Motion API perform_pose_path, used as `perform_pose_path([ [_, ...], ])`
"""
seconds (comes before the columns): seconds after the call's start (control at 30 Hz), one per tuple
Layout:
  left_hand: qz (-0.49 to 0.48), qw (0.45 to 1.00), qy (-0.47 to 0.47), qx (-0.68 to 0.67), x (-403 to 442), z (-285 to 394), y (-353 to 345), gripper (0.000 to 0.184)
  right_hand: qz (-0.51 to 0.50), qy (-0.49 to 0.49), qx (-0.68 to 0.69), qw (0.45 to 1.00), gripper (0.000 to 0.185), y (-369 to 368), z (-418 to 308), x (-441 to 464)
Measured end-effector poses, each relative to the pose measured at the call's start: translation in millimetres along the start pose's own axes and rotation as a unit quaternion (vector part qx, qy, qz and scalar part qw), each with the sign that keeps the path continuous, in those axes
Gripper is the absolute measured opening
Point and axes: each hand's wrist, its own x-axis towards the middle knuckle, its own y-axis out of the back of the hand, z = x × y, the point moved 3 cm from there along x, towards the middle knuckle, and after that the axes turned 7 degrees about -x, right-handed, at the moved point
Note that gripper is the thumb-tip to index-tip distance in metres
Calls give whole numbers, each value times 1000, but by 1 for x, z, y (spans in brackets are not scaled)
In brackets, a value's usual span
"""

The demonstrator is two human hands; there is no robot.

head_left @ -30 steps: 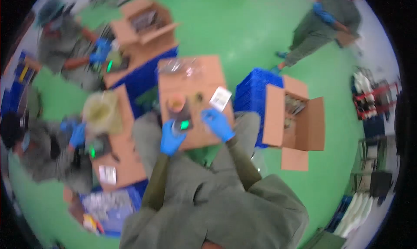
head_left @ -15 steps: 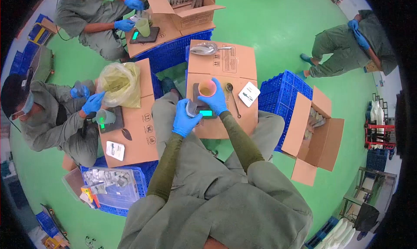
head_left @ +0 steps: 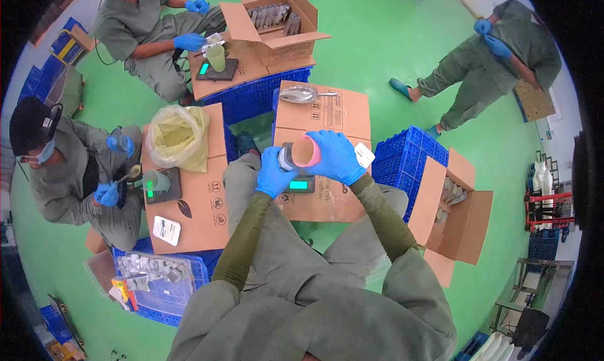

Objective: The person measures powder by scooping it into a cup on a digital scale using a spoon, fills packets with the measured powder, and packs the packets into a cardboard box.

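**One pink cup [head_left: 306,151] and one small container [head_left: 286,158] meet over a single cardboard top [head_left: 324,203]**

Largest is the green floor [head_left: 358,59]. Three other people are around it: one standing person [head_left: 503,65] at the upper right and two seated at the left, an upper seated person [head_left: 135,30] and a lower seated person [head_left: 63,172]. Three cardboard-covered work surfaces are in view, one before the wearer and two by the seated people.

Two open cartons come next: a right carton [head_left: 462,219] beside a blue crate [head_left: 402,153], and an upper carton [head_left: 274,27] holding a row of packets [head_left: 270,15]. One plastic bag [head_left: 178,134] stands open near the lower seated person.

Three dark scales show lit green displays; the wearer's scale [head_left: 302,185] lies under the hands. One metal scoop [head_left: 299,95] rests at the far end of the wearer's cardboard top. Two white cards are visible, one just beside the right hand [head_left: 336,156].

There are three cups, two green and one pink. The right hand is curled around the pink cup, which tilts toward the container. The left hand [head_left: 274,172] is closed around the small container, right beside the cup's rim.
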Motion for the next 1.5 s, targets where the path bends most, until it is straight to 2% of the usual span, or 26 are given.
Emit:
perform_pose_path([
  [0.13, 15, 999, -41, 17, 2, 10, 0, 68, 0, 31, -47, 998, 71, 14, -5, 2],
  [0.43, 24, 999, -44, 6, -3, 22, 0, 66, -31, 73, -106, 991, 62, 28, -8, 10],
  [0.73, 19, 999, -18, -42, -4, 33, -15, 64, -34, 116, -124, 985, 43, 47, -15, 23],
  [0.93, 14, 999, 9, -28, 2, 34, -12, 66, -34, 132, -157, 978, 38, 55, -18, 29],
  [1.03, 16, 1000, 2, -15, 9, 37, -10, 69, -42, 144, -168, 974, 38, 61, -17, 33],
  [1.13, 31, 999, -7, -23, 10, 43, -11, 72, -62, 152, -197, 967, 56, 58, -12, 35],
  [1.23, 38, 997, -60, 4, 17, 39, -17, 73, -41, 163, -170, 971, 45, 67, -16, 38],
  [1.5, 62, 996, -55, -28, 25, 47, -18, 74, -59, 179, -219, 957, 47, 79, -26, 47],
])
